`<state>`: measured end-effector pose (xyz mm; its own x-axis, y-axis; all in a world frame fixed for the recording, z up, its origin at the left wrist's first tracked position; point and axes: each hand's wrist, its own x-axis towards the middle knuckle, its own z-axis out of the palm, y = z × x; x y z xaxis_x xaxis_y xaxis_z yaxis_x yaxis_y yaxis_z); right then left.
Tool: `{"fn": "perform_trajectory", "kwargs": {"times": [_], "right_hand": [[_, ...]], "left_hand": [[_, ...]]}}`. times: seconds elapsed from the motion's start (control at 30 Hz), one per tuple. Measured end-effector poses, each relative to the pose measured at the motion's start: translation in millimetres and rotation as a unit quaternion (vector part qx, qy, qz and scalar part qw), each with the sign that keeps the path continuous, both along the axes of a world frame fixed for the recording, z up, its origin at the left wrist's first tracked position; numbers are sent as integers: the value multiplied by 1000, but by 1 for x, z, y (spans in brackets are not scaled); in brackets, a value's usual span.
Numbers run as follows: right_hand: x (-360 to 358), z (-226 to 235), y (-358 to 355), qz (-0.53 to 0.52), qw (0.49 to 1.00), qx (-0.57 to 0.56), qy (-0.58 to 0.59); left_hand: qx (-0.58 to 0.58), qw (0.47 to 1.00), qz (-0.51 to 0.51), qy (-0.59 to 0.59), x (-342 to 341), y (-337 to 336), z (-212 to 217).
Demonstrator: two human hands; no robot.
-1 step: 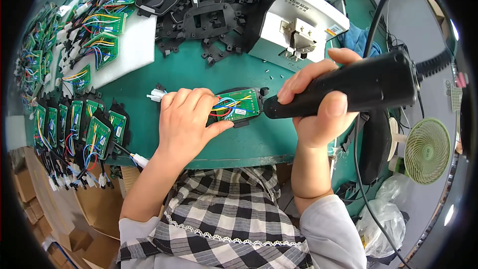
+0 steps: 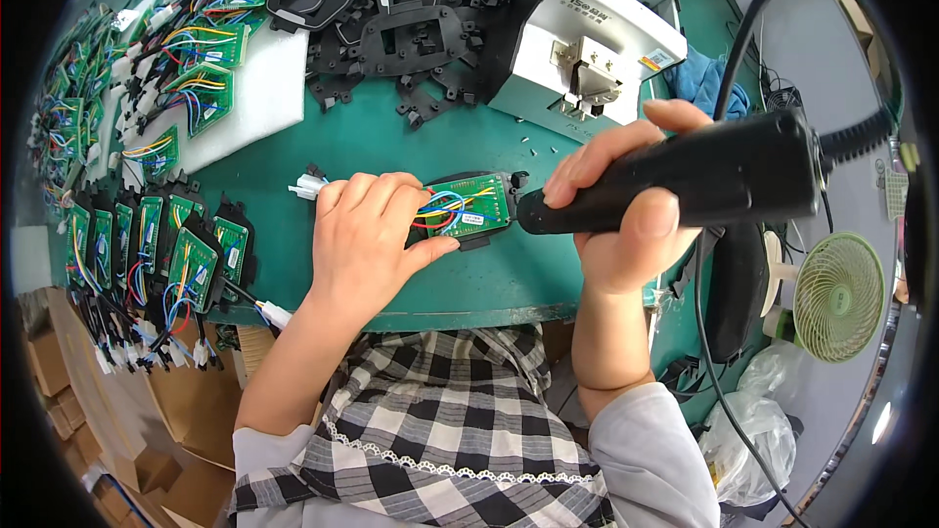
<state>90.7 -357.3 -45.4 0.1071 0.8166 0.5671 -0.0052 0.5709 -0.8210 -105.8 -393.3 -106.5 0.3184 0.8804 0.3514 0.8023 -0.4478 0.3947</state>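
Observation:
In the middle of the green table lies a green circuit board (image 2: 481,203) set in a black plastic frame, with red, yellow, blue and white wires. My left hand (image 2: 367,235) is closed over its left end and hides that part. A white connector (image 2: 307,186) sticks out beyond those fingers. My right hand (image 2: 631,225) is wrapped round a black electric screwdriver (image 2: 724,171), held almost level and slightly raised at its cable end. Its nose is at the right end of the frame; whether the tip touches a screw is hidden.
Finished-looking boards in frames (image 2: 191,264) stand in a row at left. Wired boards (image 2: 205,103) lie on white foam behind them. Black plastic frames (image 2: 411,39) are heaped at the back, beside a white machine (image 2: 587,49). The screwdriver's cable (image 2: 709,332) hangs near a green fan (image 2: 839,296).
The screwdriver's rear end and its coiled cable have shifted very slightly. My left hand and the circuit board have stayed in place.

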Motion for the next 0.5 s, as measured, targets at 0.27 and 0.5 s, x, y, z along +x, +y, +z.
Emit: {"fn": "perform_trajectory", "kwargs": {"times": [0.27,0.5], "right_hand": [[0,3,-13,-12,998,-15,-59],[-10,-1,-22,24,998,-6,-62]], "left_hand": [[-15,1000,-2,-5,-1,-2,2],[-5,1000,-10,-9,-2,-1,2]]}}
